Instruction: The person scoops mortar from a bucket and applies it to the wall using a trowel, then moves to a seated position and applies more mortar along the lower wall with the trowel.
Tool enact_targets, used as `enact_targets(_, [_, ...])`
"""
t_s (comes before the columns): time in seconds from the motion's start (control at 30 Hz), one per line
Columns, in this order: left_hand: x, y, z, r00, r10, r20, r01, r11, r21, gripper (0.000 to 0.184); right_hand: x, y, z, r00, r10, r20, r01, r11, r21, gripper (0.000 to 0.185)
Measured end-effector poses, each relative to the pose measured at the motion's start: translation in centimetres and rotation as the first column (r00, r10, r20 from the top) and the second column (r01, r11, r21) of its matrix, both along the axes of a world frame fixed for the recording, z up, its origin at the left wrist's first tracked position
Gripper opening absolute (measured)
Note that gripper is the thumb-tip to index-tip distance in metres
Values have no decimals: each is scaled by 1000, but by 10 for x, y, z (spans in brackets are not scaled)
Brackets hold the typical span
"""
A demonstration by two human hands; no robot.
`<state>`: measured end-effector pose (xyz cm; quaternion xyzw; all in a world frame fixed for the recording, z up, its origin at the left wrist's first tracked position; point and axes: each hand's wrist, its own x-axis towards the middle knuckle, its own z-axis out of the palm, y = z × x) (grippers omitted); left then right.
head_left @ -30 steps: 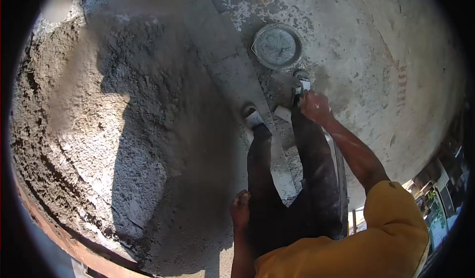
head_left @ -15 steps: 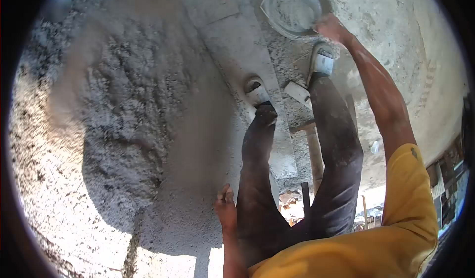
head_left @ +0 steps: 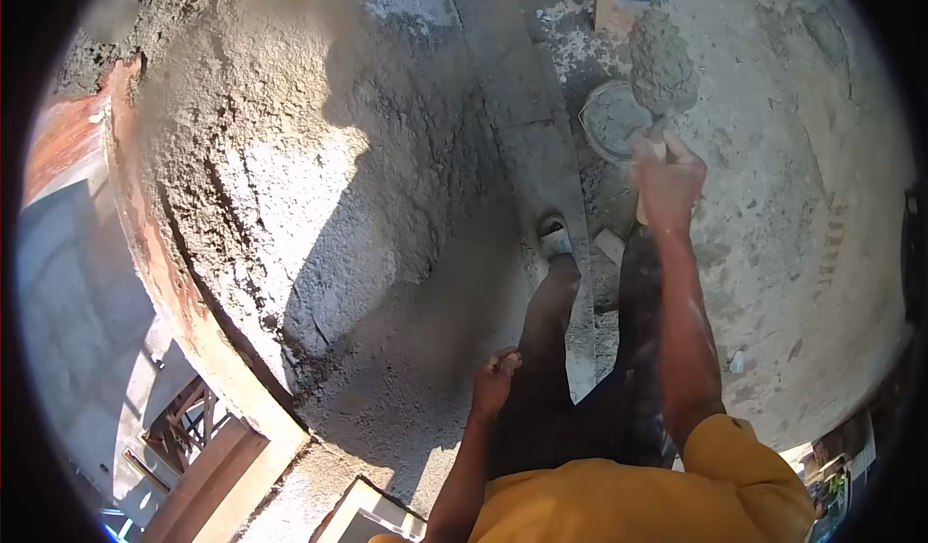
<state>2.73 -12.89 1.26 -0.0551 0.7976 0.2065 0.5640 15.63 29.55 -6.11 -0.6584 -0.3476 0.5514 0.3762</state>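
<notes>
My right hand (head_left: 669, 181) is closed round the handle of a trowel (head_left: 658, 129). A thick heap of wet grey mortar (head_left: 663, 60) covers the trowel's blade, which is held above the floor beside a round bucket (head_left: 587, 129). Grey mortar (head_left: 619, 118) also lies inside the bucket. Near my left thigh, my left hand (head_left: 495, 384) hangs with its fingers curled in, and no object shows in it. To its left spreads a broad, rough layer of wet concrete (head_left: 377, 243).
A plank-like strip (head_left: 527, 157) runs along the concrete's right edge, with my shod foot (head_left: 555, 238) on it. A reddish curved board (head_left: 145, 224) bounds the left side, with a lower area beyond. A small block (head_left: 610, 245) lies between my legs.
My right hand has come away from the bucket and now holds up the mortar-loaded trowel. The view has shifted, bringing the curved board in at left. My left hand stays curled by my thigh.
</notes>
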Motion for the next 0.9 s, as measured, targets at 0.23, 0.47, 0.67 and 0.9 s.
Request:
enact_targets(0.23, [13, -27, 5, 994, 69, -79, -66, 997, 40, 38, -218, -26, -4, 820, 374, 434, -463, 878, 118, 23])
enact_targets(0.47, [2, -38, -25, 995, -96, -22, 96, 995, 1, 37, -43, -229, -15, 508, 773, 379, -836, 548, 3, 18])
enact_targets(0.67, [22, -2, -118, 995, 29, 93, -33, 998, 48, 35, 127, -139, -102, 68, 779, 623, -802, 415, -431, 19])
enact_targets(0.9, [74, 78, -356, 913, -395, 102, 369, 905, 211, 32, 150, 0, -263, 560, 825, -78, -828, 561, -2, 47])
